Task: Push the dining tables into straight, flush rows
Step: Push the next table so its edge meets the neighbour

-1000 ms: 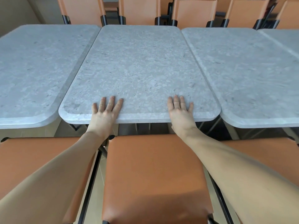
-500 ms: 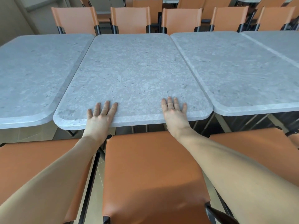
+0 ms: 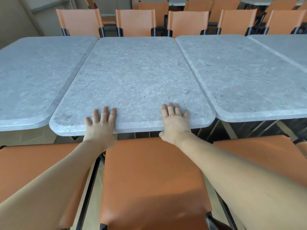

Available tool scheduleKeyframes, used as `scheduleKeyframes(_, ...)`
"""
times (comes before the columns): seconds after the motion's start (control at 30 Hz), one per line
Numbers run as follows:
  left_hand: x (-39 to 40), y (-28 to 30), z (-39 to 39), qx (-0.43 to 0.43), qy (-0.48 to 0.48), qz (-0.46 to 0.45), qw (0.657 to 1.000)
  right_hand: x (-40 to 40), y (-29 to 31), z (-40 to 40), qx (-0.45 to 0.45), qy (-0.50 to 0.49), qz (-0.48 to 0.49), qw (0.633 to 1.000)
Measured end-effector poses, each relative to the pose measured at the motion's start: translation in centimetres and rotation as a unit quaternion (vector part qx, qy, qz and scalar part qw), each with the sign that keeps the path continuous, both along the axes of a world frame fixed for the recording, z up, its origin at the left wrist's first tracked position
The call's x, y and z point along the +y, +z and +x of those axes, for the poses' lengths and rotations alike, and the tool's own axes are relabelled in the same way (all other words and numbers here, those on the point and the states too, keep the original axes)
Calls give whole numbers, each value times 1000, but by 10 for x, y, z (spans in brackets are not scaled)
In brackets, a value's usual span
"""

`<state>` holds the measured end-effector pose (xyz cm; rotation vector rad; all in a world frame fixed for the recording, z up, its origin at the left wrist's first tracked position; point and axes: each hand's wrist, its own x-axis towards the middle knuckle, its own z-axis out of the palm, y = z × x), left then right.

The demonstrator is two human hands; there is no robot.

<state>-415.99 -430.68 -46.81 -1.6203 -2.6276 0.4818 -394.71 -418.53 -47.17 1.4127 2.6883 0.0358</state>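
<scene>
Now your left hand [image 3: 99, 128] and right hand [image 3: 175, 124] press flat, fingers [image 3: 104, 113] spread wide, on the middle counter's [image 3: 136, 77] near edge; it seemingly juts nearer than its neighbours.

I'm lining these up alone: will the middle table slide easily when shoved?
Probably heavy: the middle table has a thick stone-look top. It should move rigidly, not flex. Flat palms, left hand and right hand, may slip on the smooth surface.
</scene>
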Motion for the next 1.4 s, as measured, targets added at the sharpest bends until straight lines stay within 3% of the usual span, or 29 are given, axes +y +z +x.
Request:
scheduleKeyframes(0.1, 32, 44, -3, -26, -16, -56, 998, 23, 22, 6, 36, 60, 1, 998)
scheduleKeyframes(0.17, 67, 67, -7, -79, -16, -14, 997, 39, 29, 11, 37, 106, -1, 994)
scheduleKeyframes(0.27, 114, 58, 4, -186, -9, 78, 979, 46, 14, 16, 67, 108, 22, 992)
scheduleKeyframes(0.33, 131, 33, 20, -216, -15, 67, 974, 47, 1, 17, 111, 83, 36, 990)
scheduleKeyframes(0.47, 134, -4, 34, -182, -14, 73, 980, 53, -2, 16, 194, 33, 26, 980)
scheduleKeyframes(0.57, 132, -4, 33, -170, -18, 75, 982, 50, -6, 11, 194, 17, 43, 980)
scheduleKeyframes(0.9, 132, -3, 35, -164, -26, 78, 983, 42, -8, 15, 184, -12, -37, 982)
scheduleKeyframes(1.17, 138, -7, 33, -142, -28, 80, 986, 43, -25, 11, 214, -21, 63, 975)
scheduleKeyframes(1.4, 140, -8, 31, -136, -34, 84, 986, 43, -21, 8, 196, -21, 77, 977)
